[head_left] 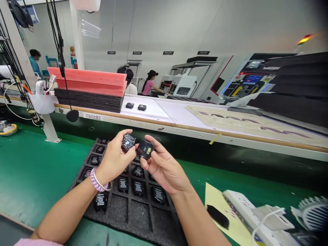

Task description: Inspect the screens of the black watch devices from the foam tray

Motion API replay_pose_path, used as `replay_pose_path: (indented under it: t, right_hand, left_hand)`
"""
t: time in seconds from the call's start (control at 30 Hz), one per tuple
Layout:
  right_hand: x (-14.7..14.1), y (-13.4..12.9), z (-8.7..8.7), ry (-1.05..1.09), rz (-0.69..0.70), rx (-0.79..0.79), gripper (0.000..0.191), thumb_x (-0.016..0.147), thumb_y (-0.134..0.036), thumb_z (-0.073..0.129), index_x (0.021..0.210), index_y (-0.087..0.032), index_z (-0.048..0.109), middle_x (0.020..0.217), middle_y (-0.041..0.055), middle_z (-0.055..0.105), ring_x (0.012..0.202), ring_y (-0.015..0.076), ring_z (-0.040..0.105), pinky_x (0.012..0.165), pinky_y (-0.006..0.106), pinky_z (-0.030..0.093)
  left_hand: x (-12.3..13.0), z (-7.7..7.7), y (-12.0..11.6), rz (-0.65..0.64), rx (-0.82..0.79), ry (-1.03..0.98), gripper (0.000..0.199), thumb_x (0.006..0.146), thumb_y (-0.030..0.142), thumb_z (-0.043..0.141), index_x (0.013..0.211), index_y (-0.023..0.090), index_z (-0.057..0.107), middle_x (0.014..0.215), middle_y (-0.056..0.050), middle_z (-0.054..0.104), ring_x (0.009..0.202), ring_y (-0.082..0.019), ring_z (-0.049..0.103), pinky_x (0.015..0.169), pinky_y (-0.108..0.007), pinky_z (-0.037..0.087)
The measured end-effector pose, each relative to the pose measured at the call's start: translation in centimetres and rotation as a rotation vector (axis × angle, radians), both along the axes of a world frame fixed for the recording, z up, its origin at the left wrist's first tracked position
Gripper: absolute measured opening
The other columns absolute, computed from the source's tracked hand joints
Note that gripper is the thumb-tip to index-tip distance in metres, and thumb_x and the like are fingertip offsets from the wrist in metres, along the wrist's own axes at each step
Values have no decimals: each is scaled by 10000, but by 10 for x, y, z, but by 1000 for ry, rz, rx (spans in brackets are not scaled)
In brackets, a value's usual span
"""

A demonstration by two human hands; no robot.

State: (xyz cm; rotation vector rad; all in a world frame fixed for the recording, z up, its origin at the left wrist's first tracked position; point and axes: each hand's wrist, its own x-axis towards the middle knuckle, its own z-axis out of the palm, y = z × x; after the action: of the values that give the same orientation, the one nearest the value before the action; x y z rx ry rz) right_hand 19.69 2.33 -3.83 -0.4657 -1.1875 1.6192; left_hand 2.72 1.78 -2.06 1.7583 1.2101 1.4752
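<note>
Below the shelf: a flat green work table [51, 164] takes up most of the lower half, 9 o'clock round through 6 to about 4.
Long shelf: white top with a brown front edge [176, 110], running right across, from 9 o'clock to just past 3.
Tray: a black foam tray with square pockets [138, 212] lies on the table at 7 o'clock, small black watch-like units with lit white text [138, 187] sitting in it.
Foam stack: red foam sheets [92, 82] piled on black ones [89, 100], up on the shelf at 10 o'clock.
Power strip: long, white, plastic [237, 198], on the table at 4 o'clock, partly over a pale yellow paper sheet [234, 232].
Right hand [166, 167]: at 6 o'clock, thumb and fingers pinching a rounded-square black device with a yellow sticker [145, 149] by its edges.
Left hand [115, 159]: 8 o'clock, lilac coil band [96, 181] on the wrist. Fingers are wrapped round a black device with a lit watch dial [128, 141].
Held devices: side by side above the tray's far part, roughly 7 to 8 o'clock. Left thumb's right by the stickered one; honestly can't tell if it's touching.
</note>
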Motion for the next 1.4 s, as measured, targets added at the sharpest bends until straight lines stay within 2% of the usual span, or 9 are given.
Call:
replay_pose_path:
  t: [0.27,0.53,0.8,0.9,1.07,1.23,1.4]
  right_hand:
    - [1,0,-2,-1,-31,21,513,777,-410,871,1234,-327,653,1078,43,680,632,144,539,647,319,478]
    - [3,-3,-1,-29,-16,39,537,804,-445,842,1289,-355,630,1070,33,666,627,145,523,645,328,478]
    - [3,-3,-1,-45,-29,58,506,795,-463,838,1240,-338,631,1061,36,661,615,150,515,643,335,467]
    - [3,-3,-1,-21,-25,62,471,794,-448,845,1201,-327,641,1062,39,668,611,146,516,640,328,457]
    - [3,-4,0,-32,-62,66,512,792,-461,839,1237,-328,622,1088,48,668,615,159,513,643,349,456]
    - [3,-5,1,7,1,79,414,825,-424,831,1187,-338,648,1074,32,680,612,138,513,635,316,442]
    - [3,-4,1,58,28,84,404,844,-378,835,1206,-340,658,1065,33,689,628,138,536,640,305,449]
  left_hand:
    - [-1,3,-4,4,0,1,511,772,150,584,1280,192,559,763,37,568,527,-79,436,518,-203,386]
    - [-1,2,-8,-48,-13,-37,484,789,187,597,1270,210,554,817,12,582,672,-122,548,593,-216,438]
    - [-1,5,-10,-26,10,-3,427,790,184,579,1217,193,566,822,18,580,606,-98,484,566,-205,426]
    - [-2,7,-11,0,31,15,414,789,172,567,1203,188,565,847,15,581,621,-99,479,576,-206,427]
    - [-2,6,-11,17,57,-18,418,800,181,580,1217,195,558,839,18,567,663,-109,491,603,-209,430]
    - [-3,6,-12,9,48,-2,403,790,179,581,1193,186,566,825,20,555,647,-106,474,597,-210,423]
    - [-2,6,-11,-10,45,-42,424,795,200,586,1218,190,556,841,19,555,669,-108,486,606,-208,430]
